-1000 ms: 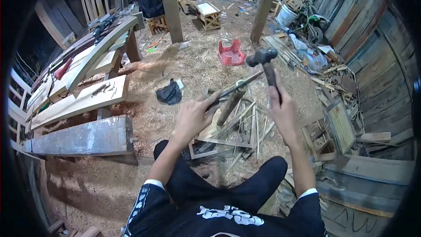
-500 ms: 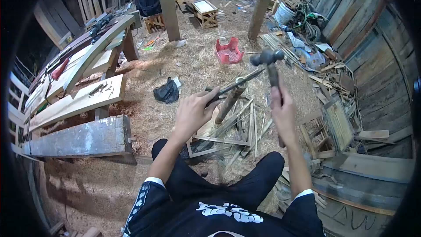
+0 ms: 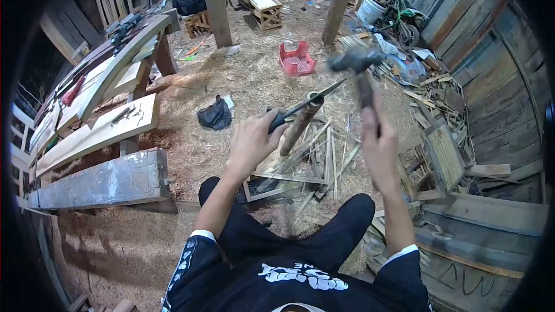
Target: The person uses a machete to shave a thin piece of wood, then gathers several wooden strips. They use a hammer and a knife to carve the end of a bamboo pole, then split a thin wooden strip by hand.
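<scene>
My left hand (image 3: 252,140) is closed around the black handle of a knife (image 3: 303,104). The dark blade points up and to the right, lying across the top end of an upright round pole (image 3: 299,131), which looks like bamboo. In my right hand (image 3: 380,138) is a hammer (image 3: 357,61), its head raised above and to the right of the blade tip and smeared by motion. Thin wooden strips and a light frame (image 3: 286,180) lie on the floor around the pole's foot, between my knees.
A wooden bench with planks (image 3: 98,136) runs along the left. Ahead are a red plastic stool (image 3: 297,59), a black bag (image 3: 215,114) and wooden posts (image 3: 217,8). Scrap wood (image 3: 442,95) and a framed panel (image 3: 444,153) lie to the right. Shavings cover the floor.
The hammer has risen slightly, and my right hand has shifted a little right. My left hand and the knife stay at the pole's top. The whole view has shifted slightly.
</scene>
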A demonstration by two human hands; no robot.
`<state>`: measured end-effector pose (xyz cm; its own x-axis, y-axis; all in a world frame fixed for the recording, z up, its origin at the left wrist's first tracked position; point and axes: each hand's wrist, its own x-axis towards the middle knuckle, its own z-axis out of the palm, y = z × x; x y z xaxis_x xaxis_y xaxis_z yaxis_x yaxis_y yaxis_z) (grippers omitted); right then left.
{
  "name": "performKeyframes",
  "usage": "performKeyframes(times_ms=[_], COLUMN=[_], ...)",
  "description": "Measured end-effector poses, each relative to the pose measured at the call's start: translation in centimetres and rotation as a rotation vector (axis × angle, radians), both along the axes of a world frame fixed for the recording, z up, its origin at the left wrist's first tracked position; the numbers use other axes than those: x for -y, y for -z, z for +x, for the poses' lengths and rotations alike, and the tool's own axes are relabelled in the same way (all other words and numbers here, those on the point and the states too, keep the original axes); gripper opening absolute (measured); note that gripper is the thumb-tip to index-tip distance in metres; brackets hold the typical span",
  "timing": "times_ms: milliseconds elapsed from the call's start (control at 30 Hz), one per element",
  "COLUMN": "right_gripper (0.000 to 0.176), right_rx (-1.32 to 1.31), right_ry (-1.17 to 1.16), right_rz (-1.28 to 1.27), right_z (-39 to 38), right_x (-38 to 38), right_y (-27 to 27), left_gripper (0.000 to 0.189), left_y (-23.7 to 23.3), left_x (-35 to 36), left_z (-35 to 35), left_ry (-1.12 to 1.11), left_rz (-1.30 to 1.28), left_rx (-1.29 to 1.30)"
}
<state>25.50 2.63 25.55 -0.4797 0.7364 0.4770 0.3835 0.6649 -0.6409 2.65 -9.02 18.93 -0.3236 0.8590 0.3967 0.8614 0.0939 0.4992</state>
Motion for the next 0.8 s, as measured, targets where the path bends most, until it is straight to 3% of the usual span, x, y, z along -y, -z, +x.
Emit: performKeyframes(times_ms=[67,100,133,200,233,333,367,400,467,500,567,600,667,700,733,767,800], right_gripper=[0.050,0.050,0.050,0.049,0.050,0.050,0.049,0.049,0.050,0.050,0.052,0.052,0.052,0.052,0.051,0.050,0.050], right_rx=[-0.159,-0.324,-0.326,-0.008,0.247,0.129,0.068,0.067,-0.322,-0.324,-0.386,-0.384,0.128,0.149,0.111,0.086,-0.022], right_ry=[0.157,0.160,0.159,0.013,-0.048,0.039,0.060,0.066,0.113,0.111,0.119,0.106,-0.089,-0.076,-0.079,-0.061,-0.002], right_rz=[-0.202,-0.095,-0.102,0.345,0.068,-0.132,-0.303,-0.298,-0.258,-0.255,0.185,0.189,0.266,0.250,0.061,-0.182,-0.183], right_z=[-0.6,-1.1,-1.1,-0.4,-0.4,-0.4,-0.1,-0.2,-0.5,-0.5,-0.7,-1.3,-0.8,0.2,-1.2,-1.3,-1.0], right_x=[0.7,0.2,-0.3,-0.7,0.7,-0.8,-0.7,-0.6,-0.1,-0.9,-2.4,-3.2,-1.9,-0.5,-1.3,-0.6,-0.4], right_y=[-4.1,-3.7,-0.7,6.4,7.1,4.0,1.9,-0.4,-3.0,-1.5,4.5,6.3,9.7,8.3,4.1,1.2,-0.6], left_gripper=[0.037,0.039,0.042,0.041,0.038,0.035,0.036,0.038,0.040,0.040,0.041,0.040,0.040,0.040,0.039,0.037,0.037], left_y=[0.3,0.7,1.1,0.2,0.4,1.4,1.4,1.3,1.5,1.0,0.9,0.9,1.4,1.8,1.2,2.4,1.9], left_x=[-0.1,-0.7,-0.8,-1.2,-1.6,-1.1,-0.4,-0.7,-0.9,-1.3,-1.0,-1.2,-0.6,-0.3,-1.6,-1.5,-1.3], left_z=[0.0,-0.1,0.0,-0.3,-0.9,-0.7,-0.3,-0.2,0.0,0.1,-0.1,-0.2,0.7,1.3,-0.2,-1.0,-0.7], left_ry=[-0.034,-0.019,-0.001,-0.032,-0.041,-0.070,-0.036,-0.011,-0.020,-0.025,-0.030,-0.007,0.063,0.031,-0.049,0.006,0.013], left_rz=[-0.020,0.037,0.082,0.002,0.003,0.112,0.050,0.003,-0.019,-0.017,-0.036,-0.026,-0.058,-0.065,-0.003,0.109,0.099], left_rx=[-0.057,-0.021,0.020,0.015,-0.016,-0.104,-0.047,0.011,-0.008,0.003,0.011,0.013,0.019,0.016,-0.026,0.005,0.011])
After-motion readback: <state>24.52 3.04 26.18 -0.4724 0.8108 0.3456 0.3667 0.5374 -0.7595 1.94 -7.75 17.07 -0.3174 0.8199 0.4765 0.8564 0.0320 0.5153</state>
